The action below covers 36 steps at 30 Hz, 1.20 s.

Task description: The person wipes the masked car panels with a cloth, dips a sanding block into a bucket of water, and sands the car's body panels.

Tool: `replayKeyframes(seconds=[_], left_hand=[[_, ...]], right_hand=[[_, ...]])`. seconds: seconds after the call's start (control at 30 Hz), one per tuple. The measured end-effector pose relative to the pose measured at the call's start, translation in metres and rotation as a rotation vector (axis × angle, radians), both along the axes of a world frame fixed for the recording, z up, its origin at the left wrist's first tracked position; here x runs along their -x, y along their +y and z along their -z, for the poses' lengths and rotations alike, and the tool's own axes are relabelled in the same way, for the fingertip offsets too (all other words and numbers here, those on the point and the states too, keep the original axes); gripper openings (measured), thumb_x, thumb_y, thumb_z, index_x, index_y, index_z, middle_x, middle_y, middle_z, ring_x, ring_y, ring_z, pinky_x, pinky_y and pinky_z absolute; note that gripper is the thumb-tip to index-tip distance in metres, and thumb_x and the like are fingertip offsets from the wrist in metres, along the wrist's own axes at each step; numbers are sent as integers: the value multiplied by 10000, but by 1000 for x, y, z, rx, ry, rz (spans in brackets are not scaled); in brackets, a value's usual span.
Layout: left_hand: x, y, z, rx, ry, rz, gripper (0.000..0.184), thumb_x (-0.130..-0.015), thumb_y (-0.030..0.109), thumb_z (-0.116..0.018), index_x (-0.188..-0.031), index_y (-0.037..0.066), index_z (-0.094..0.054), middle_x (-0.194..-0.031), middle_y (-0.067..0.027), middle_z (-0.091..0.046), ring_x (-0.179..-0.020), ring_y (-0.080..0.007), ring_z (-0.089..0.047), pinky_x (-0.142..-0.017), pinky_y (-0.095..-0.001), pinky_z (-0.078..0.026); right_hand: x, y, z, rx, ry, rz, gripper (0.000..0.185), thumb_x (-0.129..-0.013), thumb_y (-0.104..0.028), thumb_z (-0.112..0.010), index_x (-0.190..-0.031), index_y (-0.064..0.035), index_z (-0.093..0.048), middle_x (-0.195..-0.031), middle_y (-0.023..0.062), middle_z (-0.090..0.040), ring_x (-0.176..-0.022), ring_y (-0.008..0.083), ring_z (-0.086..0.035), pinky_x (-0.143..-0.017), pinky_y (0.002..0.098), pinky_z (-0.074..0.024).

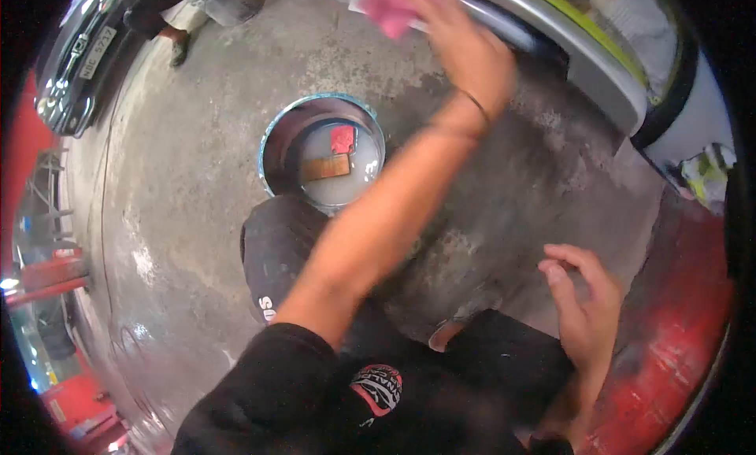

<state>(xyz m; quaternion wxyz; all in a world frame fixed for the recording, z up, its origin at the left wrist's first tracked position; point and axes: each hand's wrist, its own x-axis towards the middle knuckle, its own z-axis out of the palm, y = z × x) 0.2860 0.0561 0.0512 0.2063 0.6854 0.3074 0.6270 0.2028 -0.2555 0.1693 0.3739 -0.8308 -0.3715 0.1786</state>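
Nearest, at the bottom of the frame, is the wearer's black T-shirt (315, 408) with a red-and-white logo. At the lower right, the right hand (584, 301) hangs in the air, thumb and fingers loosely curled and well parted, with nothing between them. From the lower left, the left arm crosses the frame to the upper middle, a thin dark wristband (475, 103) at its wrist. There the left hand (471, 57), blurred and partly cut off by the top edge, has its fingers closed on a pink cloth (390, 16); the blur hides its texture. Left of the forearm, just beyond the dark-clad left knee (277, 236), a round bucket (316, 98) stands on the stained concrete floor (189, 148), with a brown block (327, 168) and a red sponge-like piece (342, 138) in cloudy water. A silver car panel (602, 85) with a yellow-green edge curves through the upper right. Farthest, at the upper left, are another person's dark-clothed leg (146, 20) and a dark Honda car (63, 85).
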Motion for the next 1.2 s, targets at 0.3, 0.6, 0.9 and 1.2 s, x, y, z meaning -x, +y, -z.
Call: replayKeyframes(seconds=[0.3,0.6,0.9,1.2], left_hand=[[-16,-54,15,-47,-35,220,678,-928,-51,-468,-1594,-86,-348,-1720,-365,-158,-1635,-490,-81,-1319,-573,-52],[48,121,4,961,-707,1097,479,-1035,329,-433,-1364,12,-577,-1262,-202,-687,-1144,-410,-620,-941,-610,-525],[-23,-139,-15,1622,-687,1548,326,-1017,143,-569,-1322,40,-621,-1300,-162,-706,-1207,-349,-674,-1033,-535,-533],[79,-60,-50,782,-382,965,457,-1109,357,-535,-1461,66,-566,-1322,-72,-676,-1078,-209,-649,-897,-325,-495]], right_hand=[[-35,23,37,63,-336,-221,215,-961,-159,-729,-1152,-60,-733,-1029,145,-759,-957,348,-718,-850,447,-541],[-42,-1,33,106,-257,-584,209,-957,-245,-727,-1072,-72,-701,-883,146,-737,-869,347,-719,-807,480,-541],[-18,0,91,294,-103,-1070,244,-947,-255,-657,-888,-52,-779,-826,213,-751,-805,411,-750,-744,541,-582],[-29,-11,97,279,-270,-900,264,-951,-319,-714,-1012,-64,-736,-842,165,-769,-830,361,-766,-802,505,-567]])
